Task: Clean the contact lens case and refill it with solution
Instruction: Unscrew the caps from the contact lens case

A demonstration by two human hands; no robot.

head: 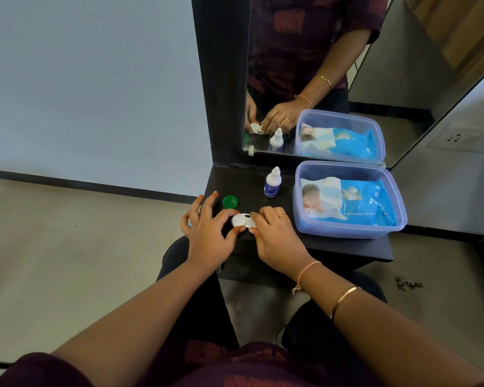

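I have both hands on the contact lens case (242,220), which lies flat on the near edge of the dark shelf (333,247); my left hand (207,233) pinches its left well between thumb and forefinger, the other fingers splayed and lifted clear, holding nothing else; my right hand (277,236) is curled over the right end of the case, fingertips pressing down on it, and whether a cap sits under those fingers I cannot tell, since they cover it. The left well looks white and uncovered; the green cap (230,201) lies loose on the shelf just behind the case, apart from it.

Further back stands the solution bottle (273,182), upright and capped, well clear of both hands; to its right sits the clear plastic tub (347,229) with a blue pack of wet wipes (352,201) inside; the mirror (319,79) behind repeats the lot.

By my reckoning the job is early: one cap off, nothing wiped or refilled. The risks I see from here: the case sits close to the shelf's front edge, so a hard twist by the right hand could skid it off onto the floor; the loose green cap could be knocked away by my left fingers; and a careless reach to the bottle could tip it, narrow as it is.
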